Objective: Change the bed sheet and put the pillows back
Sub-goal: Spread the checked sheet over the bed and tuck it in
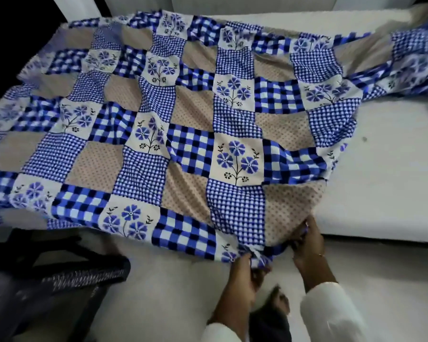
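— What's on the bed from where you stand?

— From the head view, a patchwork bed sheet [183, 124] in blue checks, tan dotted squares and blue flower panels. It lies spread and rumpled over the left and middle of a bare white mattress [386, 174]. Its far right corner trails off toward the upper right edge, blurred there.

— And the hands?

— Both are down at the sheet's near edge, close together. The left hand [245, 275] has its fingers curled round a bunched bit of the hem. The right hand [307, 245] sits just beside it, a little farther up, fingers folded into the cloth where a tan square meets the edge. So both are holding the sheet, neither one spread flat.

— Sleeves?

— White sleeves [331, 309] on both arms, and a thin bangle [321, 255] at the right wrist.

— Is the mattress covered?

— Only in part. The right side shows plain white, and a strip of it runs bare along the near edge to the right of the hands.

— Anything else about?

— A dark patterned cloth [89, 272] lies at the lower left, below the sheet's near edge. What it rests on I can't make out; that corner is dim. There's a dark shape between the forearms too, too blurred to name.
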A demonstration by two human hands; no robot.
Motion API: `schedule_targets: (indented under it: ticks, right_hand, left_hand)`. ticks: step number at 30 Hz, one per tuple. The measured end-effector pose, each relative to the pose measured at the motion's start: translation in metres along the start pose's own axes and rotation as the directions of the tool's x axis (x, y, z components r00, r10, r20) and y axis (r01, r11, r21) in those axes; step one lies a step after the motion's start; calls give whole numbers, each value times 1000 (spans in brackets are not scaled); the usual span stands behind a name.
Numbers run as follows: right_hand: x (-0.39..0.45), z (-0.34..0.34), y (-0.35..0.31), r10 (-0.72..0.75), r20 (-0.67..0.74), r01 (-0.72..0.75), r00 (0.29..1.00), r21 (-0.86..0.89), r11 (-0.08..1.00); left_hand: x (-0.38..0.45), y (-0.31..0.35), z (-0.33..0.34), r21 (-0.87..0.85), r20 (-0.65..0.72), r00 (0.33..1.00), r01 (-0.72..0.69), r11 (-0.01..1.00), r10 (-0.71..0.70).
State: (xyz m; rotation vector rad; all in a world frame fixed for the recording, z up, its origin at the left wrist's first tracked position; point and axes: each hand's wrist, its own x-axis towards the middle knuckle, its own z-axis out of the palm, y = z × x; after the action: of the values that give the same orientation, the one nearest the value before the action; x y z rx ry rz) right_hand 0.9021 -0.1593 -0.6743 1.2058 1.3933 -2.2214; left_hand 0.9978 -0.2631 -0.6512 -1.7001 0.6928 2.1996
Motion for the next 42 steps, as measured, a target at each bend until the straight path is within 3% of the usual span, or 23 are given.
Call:
schedule_targets:
  ticks: [4,6,10,12,13,15,17,21,23,26,32,37,39,40,42]
  right_hand:
    - [-11,-13,10,19,107,-17,994,-14,1000]
    - [-13,-17,7,42,153,-31,987,-73,997]
    - [-10,-33,-1,-100,44,102,994,-30,994]
    - [-9,-41,-5,-133,-82,133,988,-5,991]
    - [-7,-44,-4,-129,-164,122,978,-56,991]
    - [0,-52,-3,-129,-321,62,938,-211,976]
    - [4,-56,-8,-190,-406,76,894,-280,957]
    - [7,-50,-43,-384,-348,255,855,-364,896]
    - [19,-47,-61,-410,-306,296,859,-356,886]
    - [49,-37,-88,-408,-245,307,879,-364,879]
    - [129,-3,-152,-243,-135,227,960,-124,966]
    - [201,30,-232,-165,-123,174,979,62,983]
    - [231,36,-268,-163,-136,175,977,80,981]
    - [246,39,-285,-179,-126,187,976,58,981]
    - [271,47,-316,-219,-90,216,972,-40,976]
  left_hand:
    - [-3,12,0,115,-40,999,-29,993,34]
    - [-7,10,-13,193,-62,998,35,981,-24]
    - [-10,-2,-15,159,-145,979,164,974,-142]
    - [-8,-12,-3,232,-326,945,70,970,10]
    - [-7,-16,6,343,-384,905,-45,938,184]
    - [-6,-17,29,625,-236,807,-301,720,542]
    - [-8,-12,54,772,52,720,-468,430,692]
    - [-4,2,97,770,316,705,-581,263,634]
    - [-2,9,119,777,395,658,-611,148,641]
    - [1,22,151,744,543,531,-664,-78,651]
    - [30,55,250,590,729,327,-746,-309,601]
    - [66,77,367,594,756,258,-657,-465,601]
    - [85,85,410,575,782,199,-594,-562,591]
    - [92,91,427,573,792,202,-569,-590,576]
    - [100,106,456,625,768,285,-525,-577,573]
